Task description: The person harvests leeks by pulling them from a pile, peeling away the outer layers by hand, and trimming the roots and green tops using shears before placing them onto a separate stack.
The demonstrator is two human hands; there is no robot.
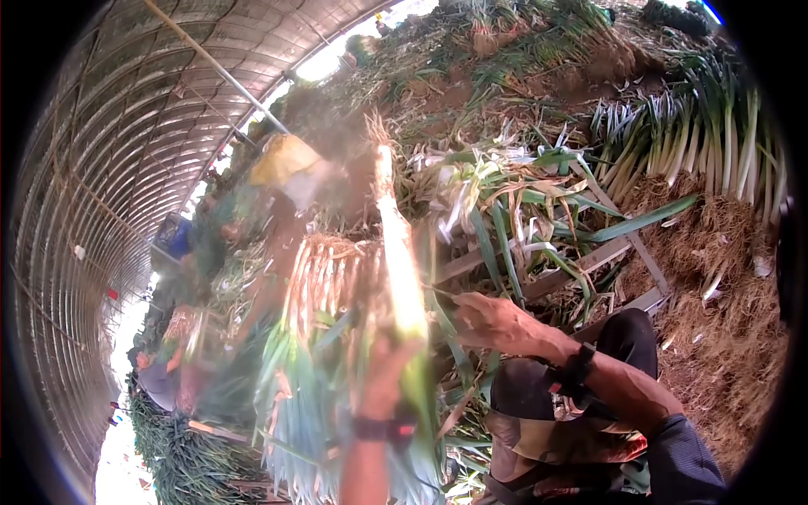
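A leek (394, 252) stands nearly upright in front of me, its roots at the top and its white stalk in bright light. My left hand (389, 366), smeared by motion, is wrapped round its lower, green part. Close to the stalk's right side is my right hand (501, 324), its fingers curled together in a pinch. A thin strip shows at those fingertips; I cannot tell what they hold. Just left of the held leek lies a row of leeks (324, 269) with roots upward and green leaves toward me.
Stripped leaves (471, 181) are heaped beyond my right hand, over a slatted frame (606, 257). Pale-stemmed leeks (707, 135) lie at the right, above a mass of roots (715, 353). A person (160, 379) is low at the left. An arched roof (126, 168) curves overhead.
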